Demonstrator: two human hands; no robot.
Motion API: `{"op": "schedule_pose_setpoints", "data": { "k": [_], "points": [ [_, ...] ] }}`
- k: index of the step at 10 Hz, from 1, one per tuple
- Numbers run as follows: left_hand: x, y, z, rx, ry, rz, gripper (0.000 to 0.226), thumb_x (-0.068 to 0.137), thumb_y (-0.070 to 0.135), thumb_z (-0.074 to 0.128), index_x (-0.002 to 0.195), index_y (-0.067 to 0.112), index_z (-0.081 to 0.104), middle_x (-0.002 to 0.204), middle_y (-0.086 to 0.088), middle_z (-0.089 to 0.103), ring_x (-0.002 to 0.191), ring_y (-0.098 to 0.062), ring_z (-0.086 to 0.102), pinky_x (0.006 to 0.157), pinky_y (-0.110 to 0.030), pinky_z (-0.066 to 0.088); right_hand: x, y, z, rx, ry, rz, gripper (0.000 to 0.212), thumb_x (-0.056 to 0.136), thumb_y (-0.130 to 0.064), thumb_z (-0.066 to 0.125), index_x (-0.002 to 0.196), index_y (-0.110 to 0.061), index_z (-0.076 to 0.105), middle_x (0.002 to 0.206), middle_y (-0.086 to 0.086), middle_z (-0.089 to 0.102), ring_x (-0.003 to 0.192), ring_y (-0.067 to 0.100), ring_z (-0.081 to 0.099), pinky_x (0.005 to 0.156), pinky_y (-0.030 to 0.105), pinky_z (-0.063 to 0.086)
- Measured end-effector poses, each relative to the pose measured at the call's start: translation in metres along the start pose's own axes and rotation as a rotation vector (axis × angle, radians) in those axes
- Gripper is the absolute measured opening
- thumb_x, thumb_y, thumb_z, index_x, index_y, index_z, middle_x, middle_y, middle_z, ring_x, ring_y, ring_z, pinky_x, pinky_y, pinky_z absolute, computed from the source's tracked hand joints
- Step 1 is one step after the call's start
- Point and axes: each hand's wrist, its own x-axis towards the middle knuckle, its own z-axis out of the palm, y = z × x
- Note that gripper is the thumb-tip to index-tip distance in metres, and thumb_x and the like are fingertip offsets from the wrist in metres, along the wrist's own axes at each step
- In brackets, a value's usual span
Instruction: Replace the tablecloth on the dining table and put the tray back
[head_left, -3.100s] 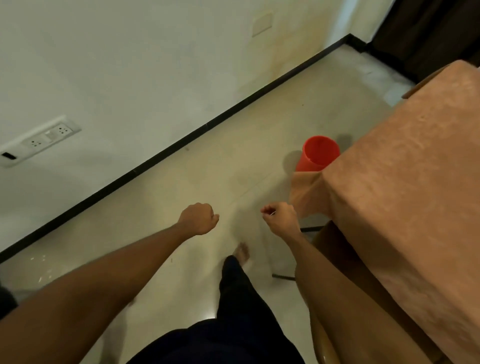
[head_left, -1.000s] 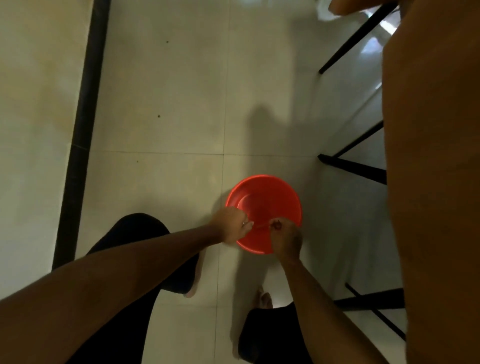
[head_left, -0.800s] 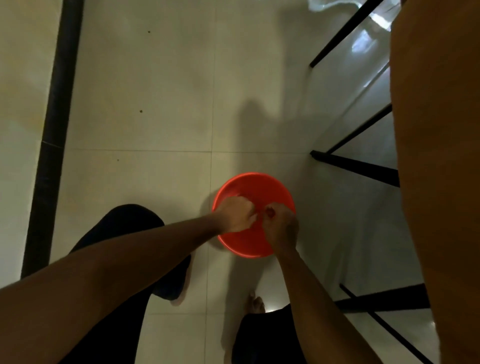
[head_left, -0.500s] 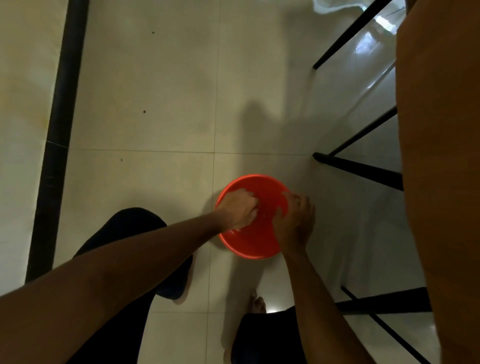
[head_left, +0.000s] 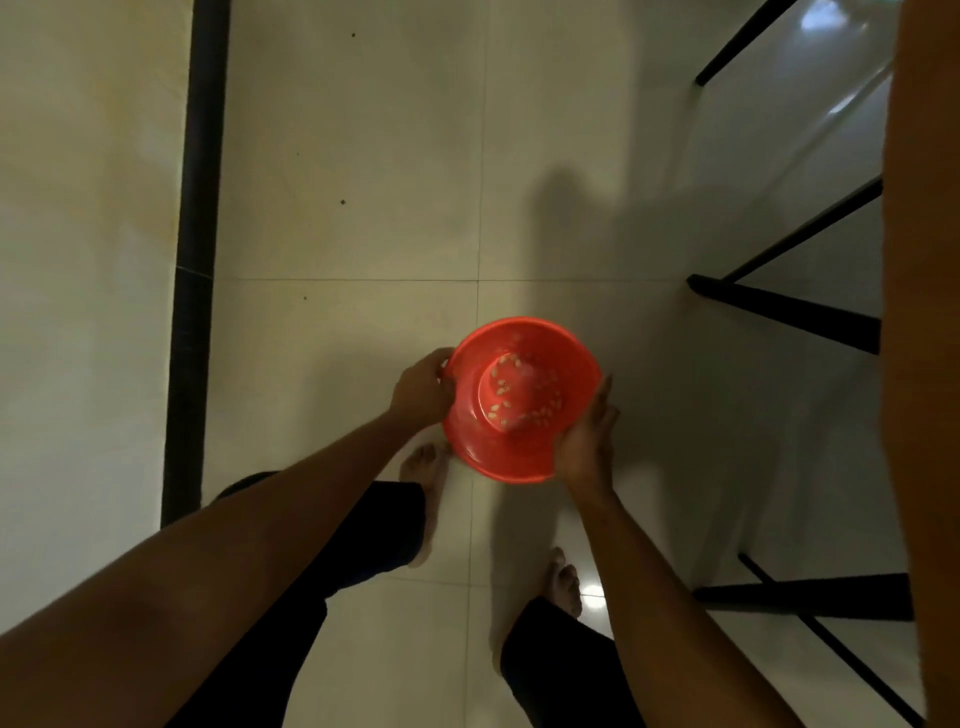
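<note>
Brown tablecloth (head_left: 924, 312) hangs at far right. Over the tiled floor (head_left: 363, 156) the tilted red bowl (head_left: 519, 452) is held: left grip (head_left: 423, 392) curled round its rim, right grip (head_left: 584, 441) flat-fingered against its wall. Better level it, or the pale bits (head_left: 501, 387) inside spill.

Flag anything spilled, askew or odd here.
Only the red bowl stands out: small pale bits lie scattered over its inside. The left hand grips its rim and the right hand presses its side. Nothing shows spilled on the floor; a few dark specks there are too small to identify.
</note>
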Motion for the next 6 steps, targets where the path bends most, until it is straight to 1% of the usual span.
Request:
{"op": "schedule_pose_setpoints", "data": {
  "k": [1,2,3,4,5,6],
  "points": [
    [-0.003,-0.013,-0.016,-0.004,0.000,-0.122,0.067,0.071,0.035,0.042,0.133,0.018,0.062,0.117,-0.010,0.071,0.109,-0.031,0.066,0.093,-0.035,0.047,0.003,-0.014,0.003,-0.024,-0.151,0.001,0.098,0.087,0.004,0.051,0.162,-0.022,-0.007,0.140,0.019,0.040,0.101,0.045,0.064,0.082,0.050,0.055],
    [-0.008,-0.021,-0.031,0.013,-0.049,-0.189,0.068,0.067,0.035,0.044,0.131,0.019,0.063,0.112,-0.010,0.073,0.107,-0.031,0.067,0.094,-0.037,0.050,0.006,-0.026,0.002,-0.020,-0.259,0.050,0.102,0.089,0.000,0.053,0.160,-0.032,-0.013,0.142,0.019,0.038,0.106,0.047,0.062,0.087,0.058,0.054],
    [-0.013,-0.012,-0.039,0.060,-0.138,-0.158,0.074,0.065,0.034,0.043,0.134,0.014,0.059,0.119,-0.014,0.069,0.110,-0.034,0.064,0.094,-0.035,0.047,0.011,-0.032,-0.005,-0.012,-0.325,0.089,0.100,0.093,-0.008,0.056,0.160,-0.034,-0.014,0.144,0.023,0.040,0.115,0.047,0.059,0.094,0.059,0.052],
    [-0.016,0.003,-0.046,0.090,-0.158,-0.200,0.087,0.063,0.034,0.041,0.146,0.009,0.044,0.134,-0.018,0.060,0.122,-0.035,0.057,0.103,-0.037,0.043,0.018,-0.038,-0.022,0.046,-0.364,0.126,0.093,0.092,-0.012,0.061,0.163,-0.030,0.004,0.144,0.023,0.044,0.122,0.045,0.056,0.099,0.050,0.051],
    [-0.028,0.018,-0.051,0.047,-0.052,-0.228,0.087,0.063,0.041,0.044,0.144,0.010,0.046,0.130,-0.017,0.059,0.121,-0.033,0.057,0.102,-0.039,0.044,0.016,-0.050,-0.047,0.080,-0.254,0.115,0.059,0.083,-0.024,0.062,0.142,-0.020,0.053,0.129,0.019,0.059,0.114,0.038,0.063,0.089,0.039,0.050],
    [-0.050,0.026,-0.060,0.055,-0.023,-0.179,0.072,0.063,0.040,0.047,0.128,0.012,0.062,0.119,-0.013,0.066,0.112,-0.031,0.060,0.096,-0.035,0.045,0.000,-0.070,-0.071,0.197,-0.244,0.137,0.040,0.084,-0.028,0.062,0.121,-0.016,0.070,0.119,0.011,0.071,0.108,0.029,0.067,0.087,0.033,0.049]
  ]
}}
